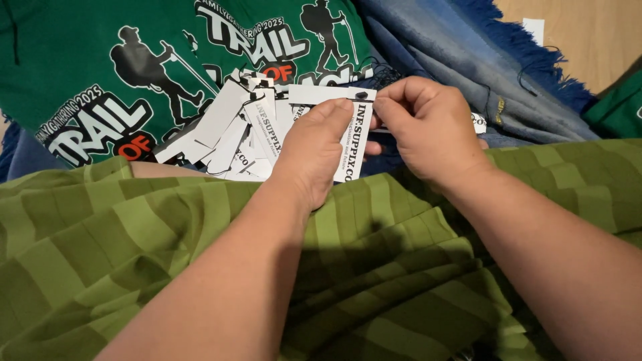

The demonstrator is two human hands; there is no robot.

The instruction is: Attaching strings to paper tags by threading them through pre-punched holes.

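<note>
Hands meet over a fanned bundle of white rectangular card tags with black print, seen from the head camera. The left hand lies on the bundle, thumb and fingers closed on the topmost white tag, whose long axis runs up and down. The right hand sits just right of that tag, fingertips pinched together at its upper corner by the small punched hole. Beneath spreads striped olive-green cloth; beyond lie green printed shirts and blue fringed fabric.
</note>
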